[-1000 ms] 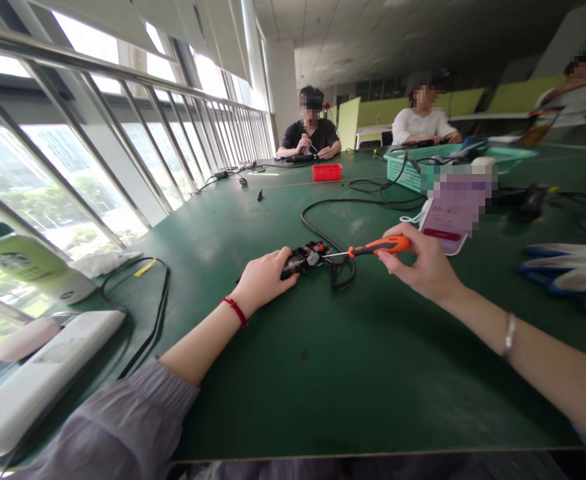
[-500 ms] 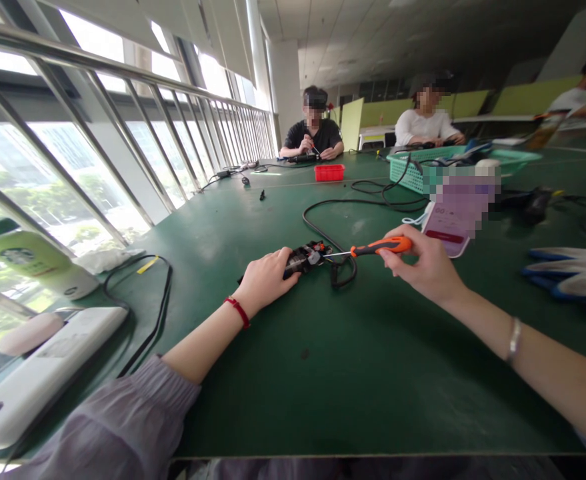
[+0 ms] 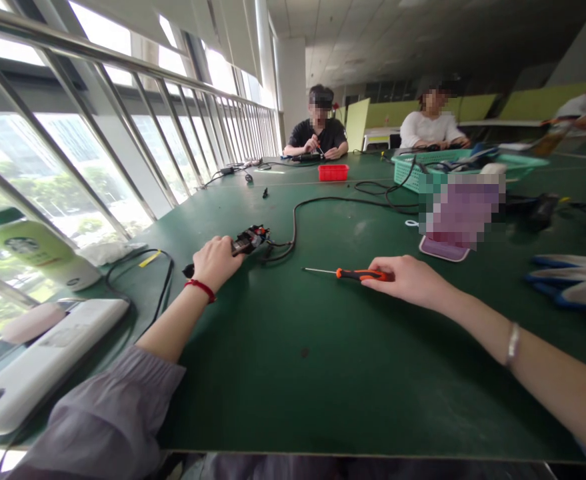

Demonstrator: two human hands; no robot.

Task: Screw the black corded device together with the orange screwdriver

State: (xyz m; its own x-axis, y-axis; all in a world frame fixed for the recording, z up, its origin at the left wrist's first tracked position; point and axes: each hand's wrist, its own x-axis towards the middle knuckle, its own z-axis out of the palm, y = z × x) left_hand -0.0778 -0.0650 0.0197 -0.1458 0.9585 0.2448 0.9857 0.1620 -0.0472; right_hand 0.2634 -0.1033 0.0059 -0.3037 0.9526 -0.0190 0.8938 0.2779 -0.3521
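My left hand (image 3: 219,261) is wrapped round a black corded device (image 3: 251,240) whose inner parts and wires show at its far end; its exact kind is not clear. From that end a black cable (image 3: 295,223) runs over the green table. In my right hand (image 3: 409,280) is an orange and black screwdriver (image 3: 363,275), gripped by the handle. Its thin metal shaft points left and lies apart from the device, low over or on the tabletop.
A phone (image 3: 460,223) stands propped against a teal basket (image 3: 407,173). Work gloves (image 3: 573,280) lie at the right. Left are a bottle (image 3: 37,250), a white case (image 3: 57,360) and a cable. A red tray (image 3: 333,173) sits farther back, near a seated person (image 3: 317,133).
My left hand has carried the device to the left, pulling its cable along. The screwdriver has come away from it, drawn slightly left and toward me in my right hand.
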